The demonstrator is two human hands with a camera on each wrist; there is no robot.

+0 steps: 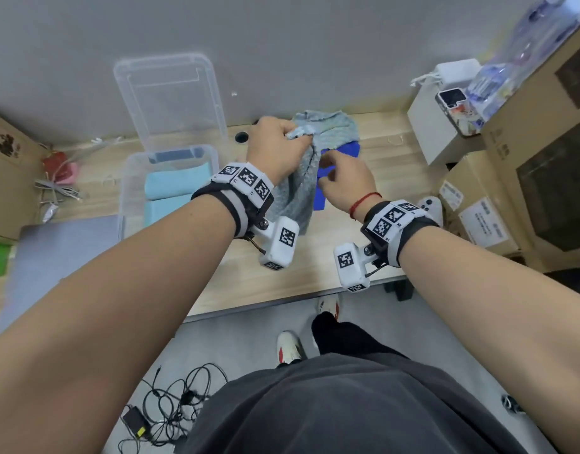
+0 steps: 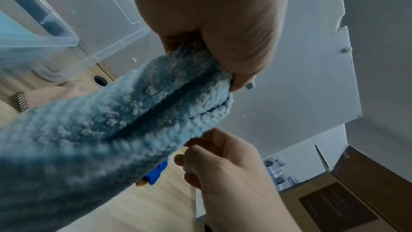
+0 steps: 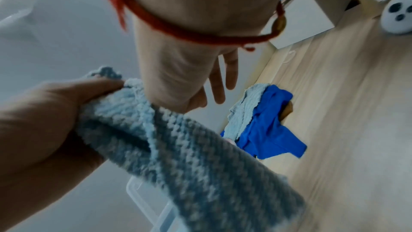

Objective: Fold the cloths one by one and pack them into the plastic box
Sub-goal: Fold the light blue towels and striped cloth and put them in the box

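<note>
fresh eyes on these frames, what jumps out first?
The left hand grips a fluffy grey-blue cloth that hangs above the table, with the right hand beside it. Left of them, the plastic box holds folded light blue cloths; a bright blue cloth lies behind.

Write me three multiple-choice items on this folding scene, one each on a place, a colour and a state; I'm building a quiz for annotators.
1. Where is the plastic box?
A. on the floor
B. on the table, left of the hands
C. on a cardboard carton

2. What colour is the cloth lying under the right hand?
A. bright blue
B. red
C. yellow

3. What is the left hand doing?
A. resting flat
B. pressing the lid
C. gripping the grey-blue cloth

Answers: B, the box stands on the wooden table; A, the bright blue cloth shows; C, the fingers curl round a bunched corner.
</note>
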